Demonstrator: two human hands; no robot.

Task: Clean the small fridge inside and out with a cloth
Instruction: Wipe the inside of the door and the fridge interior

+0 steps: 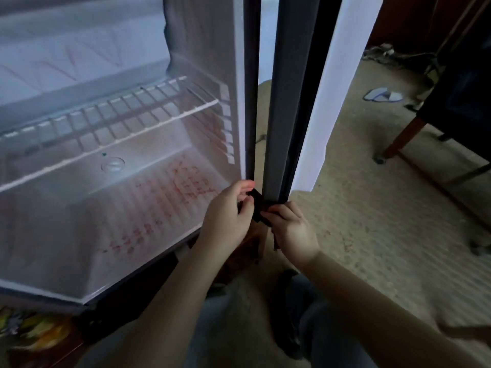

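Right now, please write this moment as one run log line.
fridge: open | cloth: dark, at lower door edge | left hand: holds cloth | right hand: holds cloth | inside: red marks on bottom

Both forearms reach forward, hands close together. Left hand [228, 208] and right hand [293, 231] each pinch the cloth [257, 208], fingers curled.
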